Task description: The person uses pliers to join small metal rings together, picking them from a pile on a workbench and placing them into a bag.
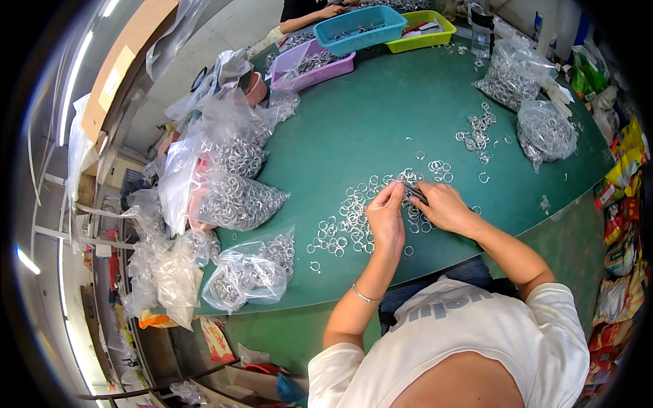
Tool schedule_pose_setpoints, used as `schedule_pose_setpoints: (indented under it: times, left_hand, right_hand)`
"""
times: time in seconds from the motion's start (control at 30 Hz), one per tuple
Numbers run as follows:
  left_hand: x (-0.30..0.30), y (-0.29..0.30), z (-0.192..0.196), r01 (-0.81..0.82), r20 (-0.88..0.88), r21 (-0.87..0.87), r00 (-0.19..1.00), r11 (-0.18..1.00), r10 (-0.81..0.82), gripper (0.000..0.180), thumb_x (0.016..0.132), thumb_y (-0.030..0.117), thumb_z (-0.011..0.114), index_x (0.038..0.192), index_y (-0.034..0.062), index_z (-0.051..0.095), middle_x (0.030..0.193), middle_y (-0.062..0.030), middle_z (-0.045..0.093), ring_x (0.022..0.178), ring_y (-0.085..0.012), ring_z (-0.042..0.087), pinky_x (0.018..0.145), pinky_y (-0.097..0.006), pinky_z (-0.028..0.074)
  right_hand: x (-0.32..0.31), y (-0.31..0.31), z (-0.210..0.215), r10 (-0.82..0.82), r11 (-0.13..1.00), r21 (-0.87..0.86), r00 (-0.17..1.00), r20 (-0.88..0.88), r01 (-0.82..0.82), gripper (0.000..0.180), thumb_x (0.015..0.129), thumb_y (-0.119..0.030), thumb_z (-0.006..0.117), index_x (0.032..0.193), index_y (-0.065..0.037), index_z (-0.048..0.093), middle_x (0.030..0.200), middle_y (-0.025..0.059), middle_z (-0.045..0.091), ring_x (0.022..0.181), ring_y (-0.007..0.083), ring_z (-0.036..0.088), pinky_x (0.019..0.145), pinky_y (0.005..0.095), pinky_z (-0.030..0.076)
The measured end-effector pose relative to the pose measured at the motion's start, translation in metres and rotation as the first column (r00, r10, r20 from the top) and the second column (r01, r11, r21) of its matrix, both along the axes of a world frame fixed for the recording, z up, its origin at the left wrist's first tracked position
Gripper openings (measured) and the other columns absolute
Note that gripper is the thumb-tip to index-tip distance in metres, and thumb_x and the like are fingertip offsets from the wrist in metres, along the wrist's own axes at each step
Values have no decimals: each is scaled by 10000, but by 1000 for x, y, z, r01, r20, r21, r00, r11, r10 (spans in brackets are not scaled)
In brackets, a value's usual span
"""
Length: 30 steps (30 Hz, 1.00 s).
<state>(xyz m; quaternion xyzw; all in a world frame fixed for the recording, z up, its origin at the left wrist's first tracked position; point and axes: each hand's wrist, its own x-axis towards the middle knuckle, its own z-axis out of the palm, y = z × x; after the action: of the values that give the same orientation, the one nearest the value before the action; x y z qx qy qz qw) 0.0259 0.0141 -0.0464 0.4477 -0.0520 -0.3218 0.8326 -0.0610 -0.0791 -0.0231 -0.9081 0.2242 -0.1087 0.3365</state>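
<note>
Looking down from head height at a round green-topped bench (381, 122), w/ contents described left to right. Far left: clear plastic bags stuffed w/ small silver metal split rings (235, 200), piled along the bench edge. Centre: a loose scatter of the same silver rings (347, 221) lying flat on the green top, directly under both hands. The left hand (386, 216), w/ a thin bracelet at the wrist, has its fingertips pinched together; the grip looks closed on one ring, though the ring itself is too small to make out. Just beside it, nearly touching, the right hand (443, 206) is curled shut around a slim dark tool (415, 194), its tip aimed toward the left fingertips. Right of the hands: a smaller cluster of rings and two more clear bags of rings (544, 132). Back edge: purple, teal and yellow-green plastic trays (360, 28), plus another person's arm (309, 17).

Judgement: doing this well likely means holding the ring steady between fingertips, keeping both hands low over the pile, and working the tool tip w/ small, controlled moves.
</note>
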Motion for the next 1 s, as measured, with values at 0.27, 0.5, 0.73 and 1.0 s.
schedule_pose_setpoints:
  times: [0.27,0.5,0.73,1.0]
  left_hand:
    - [-20,1,-23,-288,601,156,787,945,140,187,757,-41,634,938,-70,597,835,-75,614,759,-108,583,695,-205,471]
    - [-10,10,-21,213,115,19,970,977,-213,261,765,-44,616,1021,-65,564,910,-75,585,835,-111,570,733,-205,459]
    - [10,18,-15,309,507,272,759,911,-408,260,714,-80,632,970,-34,624,1037,-61,552,834,-111,559,739,-214,471]
    - [4,17,-13,357,441,196,800,913,-408,266,680,-107,650,939,-53,619,996,-81,552,809,-124,568,705,-220,486]
  right_hand:
    - [1,9,-13,-81,994,-61,989,121,89,219,715,-144,648,790,13,516,773,168,560,722,365,559,601,454,437]
    - [-9,7,-38,-41,996,-63,956,289,61,293,588,9,662,833,27,503,867,149,489,875,339,460,741,404,407]
    - [-16,15,-37,6,947,-300,926,376,115,347,558,0,682,863,-4,516,836,125,522,850,312,470,737,382,383]
    - [-20,10,-50,-17,949,-302,972,235,90,282,610,-73,679,800,-26,476,697,137,570,682,322,553,646,415,406]
